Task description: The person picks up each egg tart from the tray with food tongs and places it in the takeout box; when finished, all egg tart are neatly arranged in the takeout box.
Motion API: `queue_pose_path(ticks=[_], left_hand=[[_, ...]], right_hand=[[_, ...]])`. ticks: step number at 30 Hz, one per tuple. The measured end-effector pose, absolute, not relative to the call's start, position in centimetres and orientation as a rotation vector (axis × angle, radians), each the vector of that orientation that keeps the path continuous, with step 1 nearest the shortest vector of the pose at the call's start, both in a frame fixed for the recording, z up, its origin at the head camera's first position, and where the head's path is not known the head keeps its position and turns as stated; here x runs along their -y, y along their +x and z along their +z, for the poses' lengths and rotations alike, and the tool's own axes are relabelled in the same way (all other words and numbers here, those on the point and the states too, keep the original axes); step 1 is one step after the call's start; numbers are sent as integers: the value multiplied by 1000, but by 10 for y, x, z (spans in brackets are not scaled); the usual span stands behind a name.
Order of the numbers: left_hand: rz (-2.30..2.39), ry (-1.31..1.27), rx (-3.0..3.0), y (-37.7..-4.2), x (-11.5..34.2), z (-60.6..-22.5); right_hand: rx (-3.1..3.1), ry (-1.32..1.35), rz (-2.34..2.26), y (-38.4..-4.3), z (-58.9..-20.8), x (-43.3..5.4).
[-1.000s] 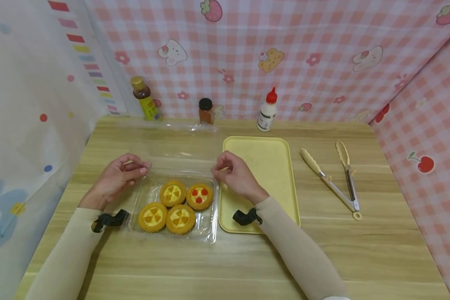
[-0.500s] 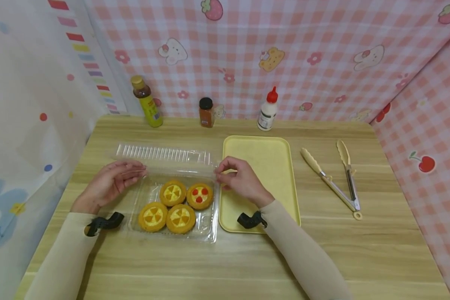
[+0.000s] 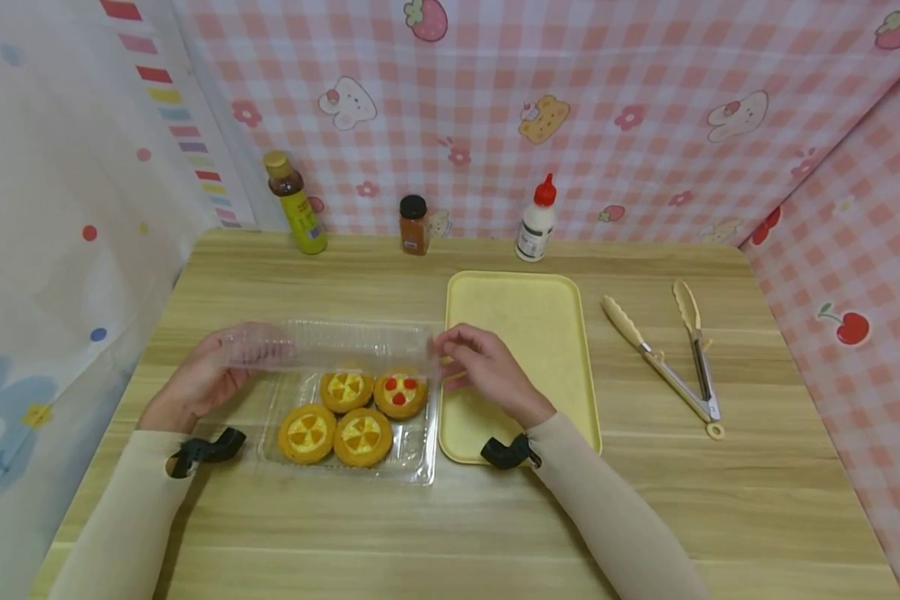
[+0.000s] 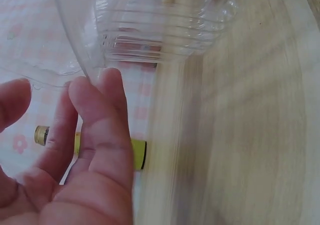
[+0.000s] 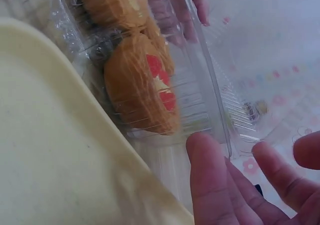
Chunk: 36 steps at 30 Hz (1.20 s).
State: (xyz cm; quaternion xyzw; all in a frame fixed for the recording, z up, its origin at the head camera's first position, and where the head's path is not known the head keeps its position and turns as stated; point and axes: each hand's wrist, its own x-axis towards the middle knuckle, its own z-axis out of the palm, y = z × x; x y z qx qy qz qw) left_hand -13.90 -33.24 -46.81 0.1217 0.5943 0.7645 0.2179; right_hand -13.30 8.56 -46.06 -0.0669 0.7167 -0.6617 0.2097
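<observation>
A clear plastic clamshell box [image 3: 414, 454] lies on the table with several yellow tarts [image 3: 362, 437] in it. One more tart [image 3: 400, 394] bears red dots. The raised lid [image 3: 352, 340] leans over the back row. My left hand [image 3: 208, 375] is at the lid's left end, partly seen through the plastic; in the left wrist view its fingertips [image 4: 82, 87] meet the lid's edge, the thumb standing apart. At the right end, my right hand [image 3: 491, 371] has its fingers against the lid's edge, and its thumb [image 5: 307, 150] is apart too.
A pale yellow tray [image 3: 521, 304] lies just right of the box, partly under my right hand. Farther right are spread tongs [image 3: 675, 379]. Along the back stand a yellow-labelled bottle [image 3: 300, 217], a black-capped spice jar [image 3: 414, 227] and a white red-tipped squeeze bottle [image 3: 536, 225].
The lid has swung from lying back behind the box up and forward over the rear tarts. My left hand has shifted slightly left and down, my right hand slightly right and down.
</observation>
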Motion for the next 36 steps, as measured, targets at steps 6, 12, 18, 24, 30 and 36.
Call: queue_pose_path(ticks=[6, 12, 18, 24, 30, 36], left_hand=[[1981, 139, -1807, -133, 336, -467], [2005, 229, -1809, -127, 336, -472], [2030, 324, -1689, -120, 337, -477], [1869, 338, -1920, -112, 337, -477], [1654, 389, -2166, -103, 339, -476], [1609, 430, -2183, -91, 342, -473]], right_hand=[[-2009, -220, -1810, -127, -462, -84], [-2064, -287, -1755, -120, -462, -85], [-2105, -352, -1686, -112, -464, -87], [-2131, -425, -1594, -106, -467, -93], [-2191, -536, -1492, -98, -469, -95], [-2223, -574, -1504, -89, -472, -94]])
